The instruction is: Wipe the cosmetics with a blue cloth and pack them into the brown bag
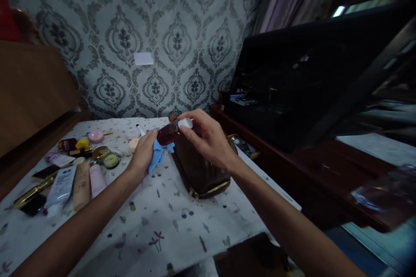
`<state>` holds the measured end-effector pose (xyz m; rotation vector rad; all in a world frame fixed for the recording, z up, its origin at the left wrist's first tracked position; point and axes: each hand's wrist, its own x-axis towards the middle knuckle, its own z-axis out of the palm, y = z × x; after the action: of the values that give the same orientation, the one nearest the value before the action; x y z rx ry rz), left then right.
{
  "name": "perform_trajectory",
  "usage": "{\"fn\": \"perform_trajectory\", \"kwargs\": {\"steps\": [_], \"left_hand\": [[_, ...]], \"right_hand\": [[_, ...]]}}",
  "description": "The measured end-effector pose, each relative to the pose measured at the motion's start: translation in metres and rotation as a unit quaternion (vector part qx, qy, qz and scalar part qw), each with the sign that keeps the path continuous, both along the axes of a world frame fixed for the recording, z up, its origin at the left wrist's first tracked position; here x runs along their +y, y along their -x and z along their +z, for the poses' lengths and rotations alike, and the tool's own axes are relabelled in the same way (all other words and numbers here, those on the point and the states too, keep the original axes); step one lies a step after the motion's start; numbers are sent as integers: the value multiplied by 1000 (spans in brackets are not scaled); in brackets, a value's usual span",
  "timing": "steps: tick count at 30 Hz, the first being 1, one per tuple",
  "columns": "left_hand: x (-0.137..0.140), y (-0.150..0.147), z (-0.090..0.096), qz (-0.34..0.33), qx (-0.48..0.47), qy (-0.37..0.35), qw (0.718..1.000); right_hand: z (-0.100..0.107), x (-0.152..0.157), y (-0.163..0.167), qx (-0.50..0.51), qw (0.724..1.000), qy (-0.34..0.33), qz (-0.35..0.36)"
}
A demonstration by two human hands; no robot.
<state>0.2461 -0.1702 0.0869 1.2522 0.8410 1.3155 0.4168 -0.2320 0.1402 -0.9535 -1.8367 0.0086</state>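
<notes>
My right hand (209,138) grips the white cap of a small bottle (169,132) filled with dark red liquid, which is tilted on its side over the table. A light blue cloth (158,156) is in my left hand (143,151), whose fingers press it against the bottle's base. Behind and below my right hand stands a brown zippered bag (198,169) with a gold zip; my hand and forearm hide part of it.
Several cosmetics lie on the left, among them a white-blue tube (61,186), a beige tube (81,185) and a green-lidded compact (111,161). A patterned white cloth (162,212) covers the table. A large black screen (312,78) stands on the right.
</notes>
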Motion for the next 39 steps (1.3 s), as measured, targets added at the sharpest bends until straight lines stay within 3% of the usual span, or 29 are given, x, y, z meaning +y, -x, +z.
{"fn": "perform_trajectory", "kwargs": {"steps": [8, 12, 17, 22, 28, 33, 39], "left_hand": [[6, -57, 9, -77, -23, -57, 995], [17, -62, 10, -72, 103, -150, 981], [18, -52, 16, -91, 323, -268, 903], [14, -43, 8, -96, 417, -354, 832], [12, -38, -6, -45, 495, -401, 769], [12, -38, -8, -36, 505, -412, 758], [15, -41, -9, -50, 494, -413, 764]], "right_hand": [[5, 7, -47, 49, 996, -19, -69], [6, 5, -66, 31, 995, -17, -92], [4, 4, -89, 0, 991, -17, -133], [-2, 20, -103, -98, 981, 25, -165], [-10, 56, -103, -299, 926, 124, -195], [-16, 80, -100, -401, 881, 173, -181], [-11, 93, -94, -423, 867, 196, -175]]}}
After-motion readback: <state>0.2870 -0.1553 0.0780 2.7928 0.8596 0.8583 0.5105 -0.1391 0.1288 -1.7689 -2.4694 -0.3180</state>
